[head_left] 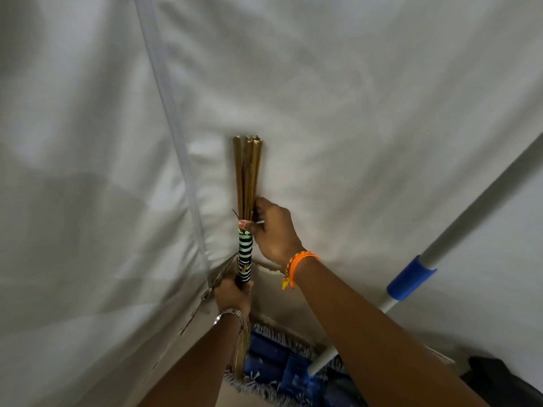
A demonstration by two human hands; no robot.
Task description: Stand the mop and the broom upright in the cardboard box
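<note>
Broom (246, 183) is upright in the back-left corner of the cardboard box (293, 292), stick ends pointing up against the white fabric wall (367, 98). Bundle is bare yellow-brown sticks at the top, with a green, black and white striped wrap (245, 254) lower down. Its straw bristle end drops down inside the box, partly hidden behind the left forearm.

Right hand (271, 227) is curled around the sticks just above the wrap, thumb across the front, fingers behind. Left hand (232, 293) is fisted around the broom at the bottom of the wrap, right at the box's corner edge. Both hands closed on the broom, one above the other.

Mop (282, 365) is already in the box: blue flat head with grey fringe sits on the box floor, just right of the bristles. Its white pole (470, 212) with a blue collar (410, 279) leans up and to the right, out of the box, passing behind the right forearm.

Orange beaded bracelet (296, 264) on the right wrist, silver bracelet (229, 313) on the left. A zipper seam (173, 118) runs down the fabric to the box corner. Something dark sits at bottom right, outside the box; can't tell what.
</note>
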